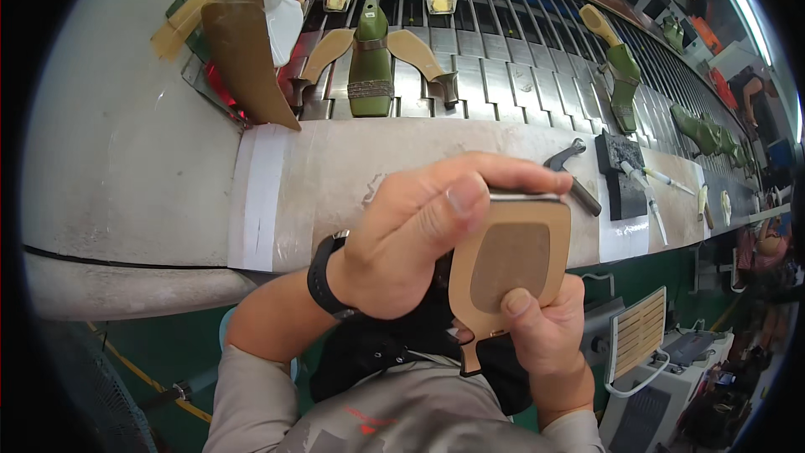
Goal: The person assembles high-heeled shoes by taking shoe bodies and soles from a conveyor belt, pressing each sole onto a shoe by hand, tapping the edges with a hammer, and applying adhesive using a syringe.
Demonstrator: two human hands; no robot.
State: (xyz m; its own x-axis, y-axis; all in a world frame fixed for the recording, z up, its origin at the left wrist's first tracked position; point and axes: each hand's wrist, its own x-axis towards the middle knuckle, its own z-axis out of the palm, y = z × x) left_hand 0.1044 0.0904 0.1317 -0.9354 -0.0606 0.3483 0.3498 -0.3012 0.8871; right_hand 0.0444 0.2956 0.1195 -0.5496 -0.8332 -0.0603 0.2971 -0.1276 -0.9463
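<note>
A tan shoe sole [509, 264] with a square toe and a brown panel on its face is upright over my lap, the toe end up and the narrow waist down. My right hand [547, 327] grips its lower right side, the thumb pressed on the brown panel and the other fingers hidden behind. My left hand [423, 231], with a black watch on the wrist, lies along the toe edge with fingers stretched out and the thumb raised at the left corner. Just beyond the fingertips lies a hammer [582, 190] with a dark handle on the bench.
Across the bench [335, 176], a slatted metal conveyor [495, 75] carries a green shoe last [370, 67] flanked by two tan soles, with further lasts to the right. A dark block [621, 176] and brushes [652, 205] lie at right. A brown board [247, 54] stands at left.
</note>
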